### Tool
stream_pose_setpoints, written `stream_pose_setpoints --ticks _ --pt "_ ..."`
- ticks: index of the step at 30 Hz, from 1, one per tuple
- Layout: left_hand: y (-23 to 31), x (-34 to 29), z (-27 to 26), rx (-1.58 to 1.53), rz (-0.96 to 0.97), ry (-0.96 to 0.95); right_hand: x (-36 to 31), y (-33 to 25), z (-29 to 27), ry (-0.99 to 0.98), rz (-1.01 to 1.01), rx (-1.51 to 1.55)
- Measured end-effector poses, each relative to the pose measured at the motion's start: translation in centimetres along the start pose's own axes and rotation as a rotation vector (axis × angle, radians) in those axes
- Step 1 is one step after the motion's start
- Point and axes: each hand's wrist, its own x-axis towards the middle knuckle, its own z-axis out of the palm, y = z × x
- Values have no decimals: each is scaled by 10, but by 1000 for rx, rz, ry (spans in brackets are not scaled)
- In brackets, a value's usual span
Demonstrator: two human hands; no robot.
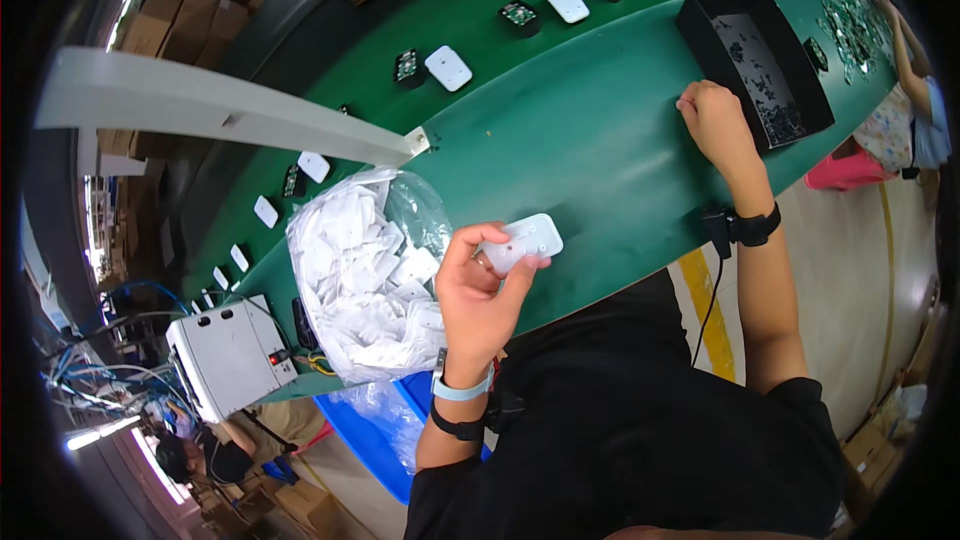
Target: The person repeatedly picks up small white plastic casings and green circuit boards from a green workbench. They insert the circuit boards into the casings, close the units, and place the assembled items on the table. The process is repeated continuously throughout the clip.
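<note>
My left hand [478, 292] pinches a white plastic cover [540, 234] with rounded corners, held above the green work surface [560, 165] near its front edge. Just left of that hand, a clear plastic bag [418, 208] bulges with many similar white pieces [350, 255]. My right hand [716, 125] is closed, its fingers curled in, beside the near left side of an open black box [710, 55]. Whatever those fingers hold, if anything, is hidden. Small dark pieces [770, 100] are scattered inside the box.
Along the far green belt [480, 0] stand black housings with circuit boards [520, 17] and white covers [448, 68]. A grey metal post [240, 105] crosses on the left, beyond a white machine [230, 350]. Another person's arm [905, 50] reaches to a circuit-board pile [850, 30].
</note>
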Motion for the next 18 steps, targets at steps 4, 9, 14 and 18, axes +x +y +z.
stream_pose_setpoints --ticks 4,9,14,18 --pt "11 1 4 38 13 66 -23 -74 -42 -7 -153 681" --pt "5 -4 7 7 59 -13 -64 -163 -55 42 -664 873" --pt "20 -17 5 105 32 -13 -68 -178 -47 94 -675 830" --pt "21 -23 3 187 96 -12 -73 -185 -47 144 -673 783"
